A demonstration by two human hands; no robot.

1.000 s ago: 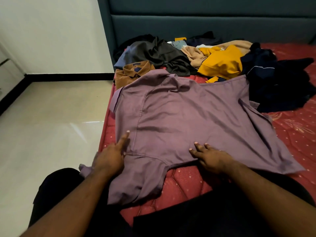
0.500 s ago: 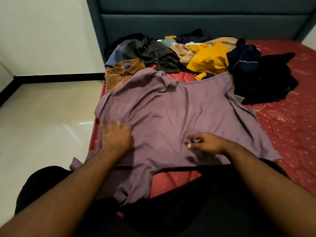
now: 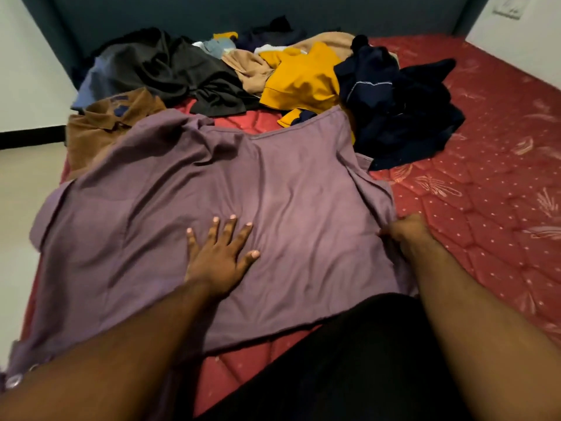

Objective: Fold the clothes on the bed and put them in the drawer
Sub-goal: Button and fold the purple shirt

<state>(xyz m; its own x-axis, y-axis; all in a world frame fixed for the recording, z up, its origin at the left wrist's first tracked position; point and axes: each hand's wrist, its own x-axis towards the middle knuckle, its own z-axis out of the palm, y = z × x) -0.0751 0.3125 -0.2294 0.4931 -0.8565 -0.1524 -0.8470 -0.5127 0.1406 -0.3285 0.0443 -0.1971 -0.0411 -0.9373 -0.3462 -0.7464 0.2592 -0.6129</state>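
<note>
A purple shirt (image 3: 297, 189) lies spread on the red mattress (image 3: 491, 183), its left part hanging over the bed's edge. My left hand (image 3: 220, 253) presses flat on the middle of the shirt with fingers spread. My right hand (image 3: 403, 230) grips the shirt's right edge, fingers curled into the fabric. Behind the shirt lies a pile of unfolded clothes: a brown collared shirt (image 3: 103, 123), a dark grey garment (image 3: 170, 71), a yellow top (image 3: 300, 77) and a navy garment (image 3: 394, 101).
The teal padded headboard (image 3: 212, 10) runs along the back. A pale tiled floor (image 3: 21, 189) lies left of the bed, with a white wall (image 3: 27, 71) behind it. My dark-trousered legs (image 3: 349, 360) are at the near edge. No drawer is visible.
My left hand slid from the shirt's left side to its middle and now lies flat. My right hand moved right, from the lower hem to the shirt's right edge. The view shifted closer.
</note>
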